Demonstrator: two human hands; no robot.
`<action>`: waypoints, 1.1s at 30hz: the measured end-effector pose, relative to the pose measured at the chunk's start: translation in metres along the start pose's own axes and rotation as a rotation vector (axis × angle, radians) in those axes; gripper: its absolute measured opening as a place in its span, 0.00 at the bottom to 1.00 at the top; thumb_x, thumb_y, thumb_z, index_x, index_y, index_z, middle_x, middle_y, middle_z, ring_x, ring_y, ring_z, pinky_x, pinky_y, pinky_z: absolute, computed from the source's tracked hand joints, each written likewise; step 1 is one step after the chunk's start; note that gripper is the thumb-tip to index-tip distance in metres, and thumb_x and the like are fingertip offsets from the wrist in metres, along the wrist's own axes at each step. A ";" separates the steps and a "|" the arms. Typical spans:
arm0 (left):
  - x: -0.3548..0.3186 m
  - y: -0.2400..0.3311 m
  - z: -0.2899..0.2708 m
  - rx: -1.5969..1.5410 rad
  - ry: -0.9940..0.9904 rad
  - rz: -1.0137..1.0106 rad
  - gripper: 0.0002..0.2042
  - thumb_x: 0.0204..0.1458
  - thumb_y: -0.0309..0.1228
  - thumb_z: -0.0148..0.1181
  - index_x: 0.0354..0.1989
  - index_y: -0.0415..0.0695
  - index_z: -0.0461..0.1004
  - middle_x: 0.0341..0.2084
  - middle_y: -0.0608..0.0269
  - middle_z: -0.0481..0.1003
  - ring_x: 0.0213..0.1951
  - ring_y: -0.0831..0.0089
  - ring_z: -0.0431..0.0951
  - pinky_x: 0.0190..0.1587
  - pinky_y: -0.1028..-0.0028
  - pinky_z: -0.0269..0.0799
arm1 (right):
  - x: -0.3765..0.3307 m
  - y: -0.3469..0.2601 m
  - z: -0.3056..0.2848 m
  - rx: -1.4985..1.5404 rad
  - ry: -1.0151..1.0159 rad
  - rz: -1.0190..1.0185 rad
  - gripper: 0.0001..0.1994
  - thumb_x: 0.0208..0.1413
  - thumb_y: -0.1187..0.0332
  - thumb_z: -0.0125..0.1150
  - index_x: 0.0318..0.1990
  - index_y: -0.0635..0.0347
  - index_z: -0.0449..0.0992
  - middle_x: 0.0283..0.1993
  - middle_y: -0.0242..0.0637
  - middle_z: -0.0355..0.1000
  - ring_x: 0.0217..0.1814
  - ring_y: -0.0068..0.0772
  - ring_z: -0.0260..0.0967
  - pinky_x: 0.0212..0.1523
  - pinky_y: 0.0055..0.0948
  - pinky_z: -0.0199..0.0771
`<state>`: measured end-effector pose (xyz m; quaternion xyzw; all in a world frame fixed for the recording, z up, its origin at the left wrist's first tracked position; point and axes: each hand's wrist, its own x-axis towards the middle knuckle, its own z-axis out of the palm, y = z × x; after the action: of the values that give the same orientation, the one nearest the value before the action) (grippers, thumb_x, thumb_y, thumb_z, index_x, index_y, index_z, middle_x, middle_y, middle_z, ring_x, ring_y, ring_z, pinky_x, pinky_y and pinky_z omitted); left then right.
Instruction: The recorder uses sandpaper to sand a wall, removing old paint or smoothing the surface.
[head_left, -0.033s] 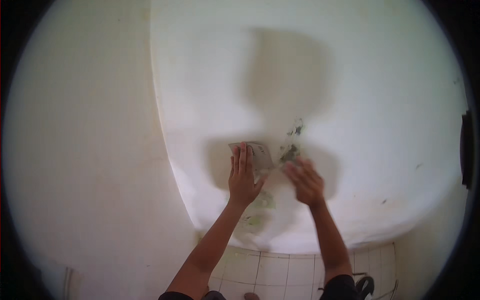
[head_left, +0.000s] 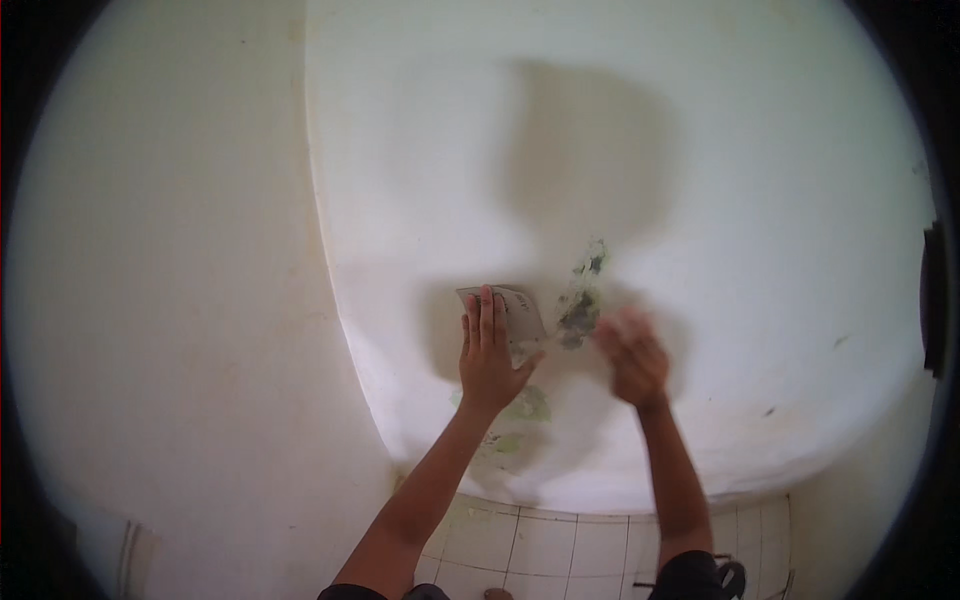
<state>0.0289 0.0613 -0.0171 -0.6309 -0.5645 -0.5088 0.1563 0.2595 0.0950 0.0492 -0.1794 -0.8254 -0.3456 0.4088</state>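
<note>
My left hand [head_left: 488, 355] lies flat against a white wall [head_left: 760, 200], fingers pointing up, pressing a small grey sheet [head_left: 518, 312] onto it. The sheet sticks out above and to the right of the fingers. Just right of it the wall carries a grey-green worn patch [head_left: 582, 300]. My right hand [head_left: 632, 358] is against the wall just below and right of that patch. It is motion-blurred with fingers loosely curled, and whether it holds anything does not show.
A paler green stain [head_left: 520, 415] marks the wall beneath my left wrist. A wall corner [head_left: 325, 250] runs down on the left. White floor tiles [head_left: 560, 545] lie below. A dark fitting [head_left: 932, 300] sits at the right rim.
</note>
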 end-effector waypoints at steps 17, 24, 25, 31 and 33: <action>-0.016 0.036 0.067 0.019 0.406 -0.211 0.29 0.56 0.20 0.52 0.66 0.25 0.53 0.67 0.29 0.53 0.68 0.31 0.51 0.66 0.52 0.59 | 0.044 0.111 -0.045 -0.467 0.179 0.256 0.25 0.68 0.56 0.35 0.68 0.48 0.65 0.73 0.35 0.58 0.76 0.51 0.50 0.71 0.48 0.51; -0.057 0.010 0.076 0.213 0.086 0.189 0.25 0.53 0.14 0.51 0.62 0.27 0.62 0.66 0.34 0.57 0.66 0.34 0.59 0.62 0.55 0.68 | 0.039 0.111 -0.044 -0.488 0.207 0.251 0.24 0.70 0.57 0.31 0.67 0.46 0.66 0.72 0.31 0.60 0.76 0.47 0.51 0.70 0.45 0.54; -0.054 0.013 0.076 0.140 0.195 0.065 0.25 0.54 0.15 0.50 0.63 0.26 0.60 0.66 0.33 0.57 0.66 0.33 0.57 0.63 0.54 0.65 | 0.038 0.111 -0.044 -0.490 0.205 0.252 0.24 0.70 0.57 0.31 0.67 0.46 0.66 0.72 0.31 0.60 0.76 0.47 0.51 0.70 0.45 0.54; -0.034 0.042 0.098 0.047 0.496 -0.207 0.29 0.50 0.12 0.43 0.66 0.25 0.55 0.67 0.28 0.51 0.69 0.31 0.47 0.69 0.44 0.50 | 0.042 0.107 -0.044 -0.519 0.220 0.218 0.24 0.71 0.57 0.29 0.67 0.45 0.67 0.72 0.31 0.61 0.76 0.46 0.52 0.70 0.43 0.56; -0.050 0.008 0.098 0.163 0.374 -0.028 0.28 0.51 0.14 0.47 0.64 0.26 0.58 0.66 0.31 0.55 0.68 0.33 0.52 0.67 0.46 0.55 | 0.042 0.110 -0.043 -0.525 0.252 0.196 0.24 0.71 0.56 0.28 0.67 0.45 0.66 0.72 0.30 0.61 0.75 0.46 0.53 0.68 0.42 0.58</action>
<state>0.0893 0.1069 -0.0972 -0.5026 -0.5738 -0.5719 0.3018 0.3220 0.1412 0.1478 -0.3132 -0.6293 -0.5257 0.4791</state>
